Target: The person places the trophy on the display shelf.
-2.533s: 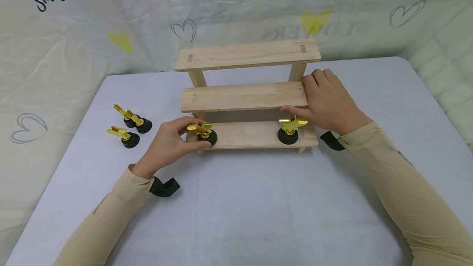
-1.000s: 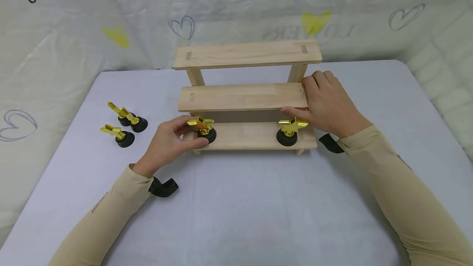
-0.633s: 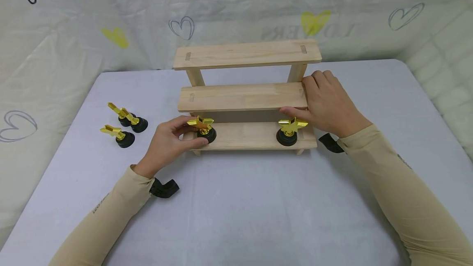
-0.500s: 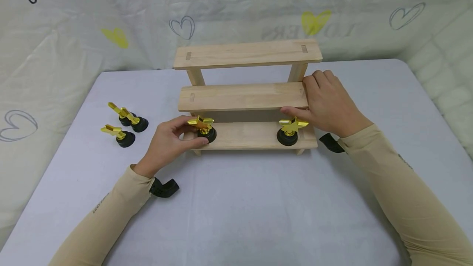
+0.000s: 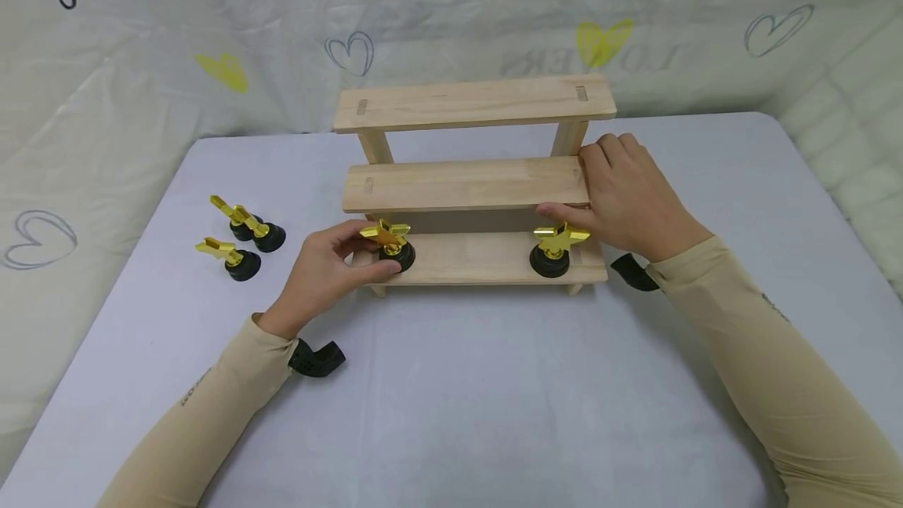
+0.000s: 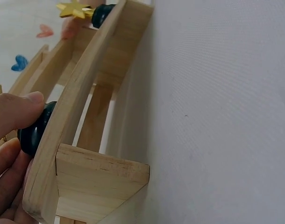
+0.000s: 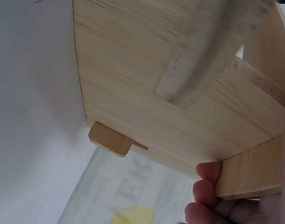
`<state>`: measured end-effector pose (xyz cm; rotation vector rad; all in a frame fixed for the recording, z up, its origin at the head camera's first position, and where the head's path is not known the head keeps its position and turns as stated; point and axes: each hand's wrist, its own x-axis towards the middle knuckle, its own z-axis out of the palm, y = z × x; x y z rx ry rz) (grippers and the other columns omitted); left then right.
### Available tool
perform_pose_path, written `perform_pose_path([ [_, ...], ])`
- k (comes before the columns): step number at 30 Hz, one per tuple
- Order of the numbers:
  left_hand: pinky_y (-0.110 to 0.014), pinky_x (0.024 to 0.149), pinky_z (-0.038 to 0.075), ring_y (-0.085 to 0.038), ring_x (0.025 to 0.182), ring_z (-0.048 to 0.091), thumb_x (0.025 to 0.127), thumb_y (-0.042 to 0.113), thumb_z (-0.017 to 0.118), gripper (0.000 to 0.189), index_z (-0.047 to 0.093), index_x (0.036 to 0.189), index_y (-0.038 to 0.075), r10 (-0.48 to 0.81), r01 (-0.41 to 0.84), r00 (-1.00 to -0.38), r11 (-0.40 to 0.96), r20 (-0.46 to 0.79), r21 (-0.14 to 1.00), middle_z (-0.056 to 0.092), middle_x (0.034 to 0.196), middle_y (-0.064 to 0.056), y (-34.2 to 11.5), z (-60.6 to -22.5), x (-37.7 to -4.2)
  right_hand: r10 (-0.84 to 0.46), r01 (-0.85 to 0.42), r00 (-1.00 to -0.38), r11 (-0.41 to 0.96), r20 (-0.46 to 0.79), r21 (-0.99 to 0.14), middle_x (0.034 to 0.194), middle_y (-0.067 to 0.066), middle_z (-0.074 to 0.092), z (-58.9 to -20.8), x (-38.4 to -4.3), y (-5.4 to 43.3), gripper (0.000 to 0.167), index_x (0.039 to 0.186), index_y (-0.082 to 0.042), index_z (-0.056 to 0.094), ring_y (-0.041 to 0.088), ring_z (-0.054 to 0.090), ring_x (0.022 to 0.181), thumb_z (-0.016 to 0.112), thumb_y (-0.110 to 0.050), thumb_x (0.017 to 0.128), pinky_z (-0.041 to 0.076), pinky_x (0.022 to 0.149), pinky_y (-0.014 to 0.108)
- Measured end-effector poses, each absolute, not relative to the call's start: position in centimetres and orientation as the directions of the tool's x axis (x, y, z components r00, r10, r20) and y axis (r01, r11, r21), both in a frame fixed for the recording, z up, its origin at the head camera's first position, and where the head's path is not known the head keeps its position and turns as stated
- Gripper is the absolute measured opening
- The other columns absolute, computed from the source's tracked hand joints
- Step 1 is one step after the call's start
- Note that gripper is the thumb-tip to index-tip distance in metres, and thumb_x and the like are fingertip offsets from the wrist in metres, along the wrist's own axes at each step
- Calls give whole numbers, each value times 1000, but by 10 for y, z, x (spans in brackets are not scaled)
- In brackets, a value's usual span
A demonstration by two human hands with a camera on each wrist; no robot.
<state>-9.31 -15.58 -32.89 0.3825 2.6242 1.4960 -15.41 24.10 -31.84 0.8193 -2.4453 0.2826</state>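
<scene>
A three-tier wooden display shelf stands at the back of the table. On the left end of its lowest tier is a small star trophy, gold on a black base. My left hand pinches that trophy by its base, thumb in front and fingers behind. Another gold star trophy stands upright near the right end of the same tier. My right hand grips the right end of the middle tier, its thumb along the front edge. In the right wrist view, its fingertips curl against the wood.
Several more star trophies lean or stand at the table's left, including a front one and one behind it. A white cloth covers the table. A printed curtain hangs right behind the shelf.
Since the oldest frame, the star on the trophy in my left hand has changed its angle slightly. Both hands keep their places, and the head view has shifted a little.
</scene>
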Motion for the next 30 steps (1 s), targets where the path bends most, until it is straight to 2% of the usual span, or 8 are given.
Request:
perform_pose_path([
  [8, -11, 93, 54, -20, 111, 71, 81, 18, 90, 51, 69, 127, 8, 264, 152, -964, 508, 15, 848, 74, 122, -8, -156, -328, -95, -491, -608, -669, 794, 558, -30, 75, 21, 47, -318, -155, 241, 111, 92, 15, 54, 38, 41, 71, 23, -92, 89, 38, 69, 46],
  [23, -12, 94, 54, -22, 114, 71, 82, 20, 89, 52, 69, 128, 10, 279, 148, -960, 501, 3, 853, 72, 125, -8, -158, -329, -95, -487, -608, -669, 793, 561, -38, 75, 20, 48, -318, -153, 241, 111, 92, 15, 55, 38, 42, 72, 23, -92, 89, 39, 70, 47],
  [30, -12, 92, 55, -21, 112, 70, 83, 19, 89, 52, 68, 130, 10, 286, 146, -958, 500, -4, 854, 72, 125, -8, -158, -330, -95, -496, -626, -637, 780, 590, -20, 75, 21, 48, -319, -153, 241, 108, 92, 15, 54, 38, 42, 71, 25, -89, 92, 39, 69, 47],
])
